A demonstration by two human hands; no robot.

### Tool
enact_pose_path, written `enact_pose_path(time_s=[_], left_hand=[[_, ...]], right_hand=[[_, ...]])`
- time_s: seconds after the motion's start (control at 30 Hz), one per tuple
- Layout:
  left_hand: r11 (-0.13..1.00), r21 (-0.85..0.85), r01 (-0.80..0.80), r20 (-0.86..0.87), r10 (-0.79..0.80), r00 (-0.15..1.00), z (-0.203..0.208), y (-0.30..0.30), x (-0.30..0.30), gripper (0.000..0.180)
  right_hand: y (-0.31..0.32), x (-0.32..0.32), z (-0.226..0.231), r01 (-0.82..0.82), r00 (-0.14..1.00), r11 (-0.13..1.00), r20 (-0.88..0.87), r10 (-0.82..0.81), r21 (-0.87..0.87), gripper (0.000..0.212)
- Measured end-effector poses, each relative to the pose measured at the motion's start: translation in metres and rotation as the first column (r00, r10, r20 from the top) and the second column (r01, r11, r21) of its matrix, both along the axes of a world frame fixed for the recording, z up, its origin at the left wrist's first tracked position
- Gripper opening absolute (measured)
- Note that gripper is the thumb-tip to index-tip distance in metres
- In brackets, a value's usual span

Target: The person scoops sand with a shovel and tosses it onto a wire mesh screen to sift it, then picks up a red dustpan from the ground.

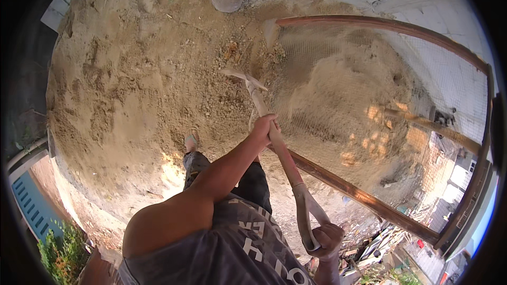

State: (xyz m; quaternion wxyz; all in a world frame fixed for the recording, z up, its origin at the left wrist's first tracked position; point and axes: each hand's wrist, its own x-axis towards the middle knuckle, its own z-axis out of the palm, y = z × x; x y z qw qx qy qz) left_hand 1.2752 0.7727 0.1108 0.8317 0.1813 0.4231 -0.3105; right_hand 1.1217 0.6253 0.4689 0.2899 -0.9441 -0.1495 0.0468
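Observation:
Both my hands grip a long shovel (pixel 288 164) that slants across the front of my body. My left hand (pixel 262 128) is closed round the middle of its shaft. My right hand (pixel 328 239) is wrapped round the grip at its upper end, near my right side. The pale blade, seen nearly edge-on, is above gravelly sand (pixel 219 103); whether it touches the ground I cannot tell. Just right of the blade is a large wire-mesh screen in a wooden frame (pixel 346 184), with sand visible at its mesh.
Loose sand (pixel 121 68) spreads over the ground to the left and ahead. A pale wall (pixel 443 16) rises at the far right. Wood scraps (pixel 377 245) lie near right, beside the frame. A green plant (pixel 63 250) stands near left. My sandalled foot (pixel 191 140) is on the sand.

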Motion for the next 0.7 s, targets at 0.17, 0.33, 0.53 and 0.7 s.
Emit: enact_pose_path(time_s=[0.17, 0.33, 0.53, 0.7], left_hand=[[0.989, 0.144, 0.019, 0.188, -0.046, 0.981, 0.005, -0.014, 0.138, 0.015], [0.977, 0.199, 0.077, 0.150, -0.108, 0.983, -0.060, -0.026, 0.187, 0.011], [0.961, 0.171, 0.219, 0.153, -0.246, 0.957, -0.088, 0.000, 0.078, 0.012], [0.989, 0.054, 0.136, -0.042, -0.134, 0.990, -0.031, 0.012, 0.000, 0.011]], right_hand=[[0.008, 0.042, -0.077, -0.029, 0.998, 0.998, 0.054, 0.032, -0.052, 0.034], [0.018, 0.076, -0.117, 0.107, 0.994, 0.989, -0.024, -0.109, -0.100, 0.025], [0.053, 0.058, -0.057, 0.226, 0.910, 0.964, -0.321, -0.260, -0.140, 0.031], [0.060, 0.041, 0.010, 0.129, 0.929, 0.981, -0.329, -0.170, -0.143, 0.029]])
